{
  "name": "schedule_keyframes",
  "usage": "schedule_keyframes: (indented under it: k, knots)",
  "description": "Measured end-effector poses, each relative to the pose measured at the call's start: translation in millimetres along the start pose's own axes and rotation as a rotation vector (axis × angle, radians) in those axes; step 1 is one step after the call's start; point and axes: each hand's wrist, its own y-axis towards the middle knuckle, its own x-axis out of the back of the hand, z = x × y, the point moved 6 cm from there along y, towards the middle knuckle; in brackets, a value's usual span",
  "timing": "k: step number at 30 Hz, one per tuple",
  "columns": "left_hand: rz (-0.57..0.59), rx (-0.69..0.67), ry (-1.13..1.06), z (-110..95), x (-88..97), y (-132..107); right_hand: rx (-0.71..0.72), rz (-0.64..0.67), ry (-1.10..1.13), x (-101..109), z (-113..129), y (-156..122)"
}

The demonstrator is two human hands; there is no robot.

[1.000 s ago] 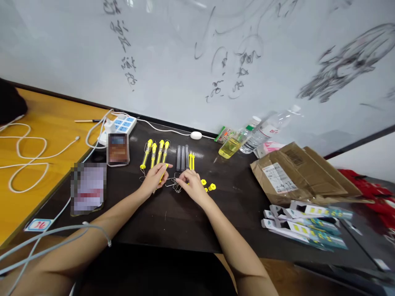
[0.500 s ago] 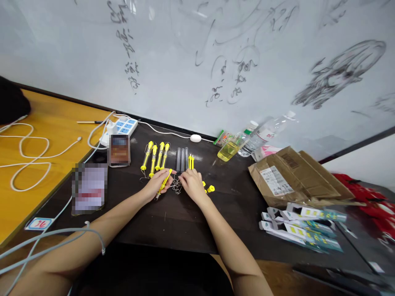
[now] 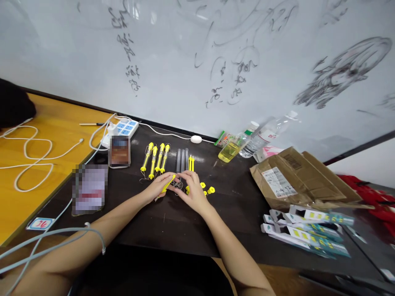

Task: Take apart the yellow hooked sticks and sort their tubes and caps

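My left hand (image 3: pixel 157 186) is closed around a slim yellow spring scale rod (image 3: pixel 168 183), held slanted with its top end up to the right. My right hand (image 3: pixel 195 193) is close by on the right, thumb and fingers apart. Its fingertips are near the rod's top; whether they touch it I cannot tell. Below and between the hands lies a small pile of metal hooks (image 3: pixel 177 184). Several assembled spring scales (image 3: pixel 153 161) lie in a row behind my left hand. Clear tubes (image 3: pixel 182 159) and yellow rods (image 3: pixel 191 163) lie behind my right hand, and yellow caps (image 3: pixel 210 190) beside it.
A cardboard box (image 3: pixel 286 174) and flattened printed cartons (image 3: pixel 308 230) lie at right. Bottles, one a bottle of yellow liquid (image 3: pixel 230 150), stand near the whiteboard (image 3: pixel 173 82). To the left are a blurred phone-like item (image 3: pixel 119 152), a power strip (image 3: pixel 126 128) and cables.
My right hand has lifted off the hooks and opened, its fingers now nearer my left hand. The yellow rod in my left hand has shifted slightly right. The view has tilted a little.
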Motion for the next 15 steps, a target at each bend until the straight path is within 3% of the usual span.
schedule_keyframes:
  k: [3, 8, 15]
  knots:
    - [0.077, -0.03, -0.005, 5.0, -7.8, 0.9, -0.011, 0.059, 0.052, -12.1, 14.1, -1.3]
    - [0.196, -0.159, -0.126, 4.5, -14.3, -1.3, -0.04, 0.148, -0.056, -20.0, 22.3, -0.1]
    - [0.153, -0.195, -0.043, -0.7, -16.7, -8.0, -0.054, 0.2, -0.163, -19.7, 22.0, 0.9]
